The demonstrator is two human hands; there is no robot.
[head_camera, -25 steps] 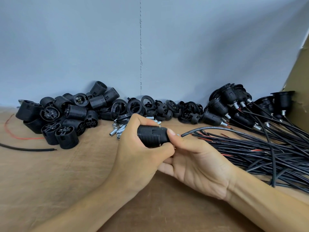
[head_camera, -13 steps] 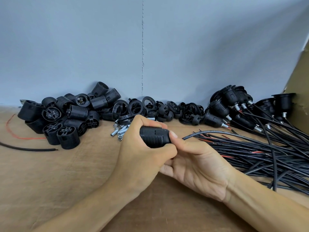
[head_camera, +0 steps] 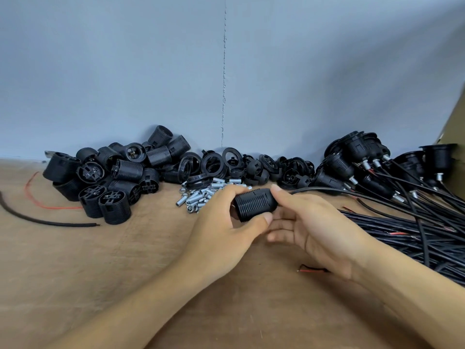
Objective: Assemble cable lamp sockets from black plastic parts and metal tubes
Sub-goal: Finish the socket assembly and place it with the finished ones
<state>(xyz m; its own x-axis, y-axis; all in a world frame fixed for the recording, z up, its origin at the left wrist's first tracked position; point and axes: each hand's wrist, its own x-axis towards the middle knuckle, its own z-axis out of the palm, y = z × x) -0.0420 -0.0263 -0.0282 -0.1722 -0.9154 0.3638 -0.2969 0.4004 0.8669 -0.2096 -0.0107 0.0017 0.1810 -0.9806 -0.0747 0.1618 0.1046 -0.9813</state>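
Wall [head_camera: 125, 71], grey-blue, ran behind everything. Brown table [head_camera: 75, 273] lay below it. Big bundle of black cables [head_camera: 415, 235] sprawled across the right side, with finished sockets [head_camera: 352, 159] heaped at its far end against the wall. A pile of threaded black bodies [head_camera: 113, 177] sat far left, and a row of black rings and caps [head_camera: 239, 167] lay between the two heaps.

Left hand [head_camera: 221, 230] gripped the held socket [head_camera: 255, 204] at mid-table, just above the surface, fingers curled over its left end and thumb under its near edge. Right hand [head_camera: 319, 230] had its thumb tip on the socket's right end. Its fingers lay nearly straight and loose beneath, blurred; I couldn't tell whether they touched. The socket lay sideways, and its cable [head_camera: 314, 189] led off right toward the bundle.

Metal tubes [head_camera: 201, 195] were scattered just behind the left hand. A loose black wire [head_camera: 37, 220] and a thin red wire [head_camera: 32, 192] lay far left. A short red-and-black wire end [head_camera: 309, 270] poked out from under the right palm.
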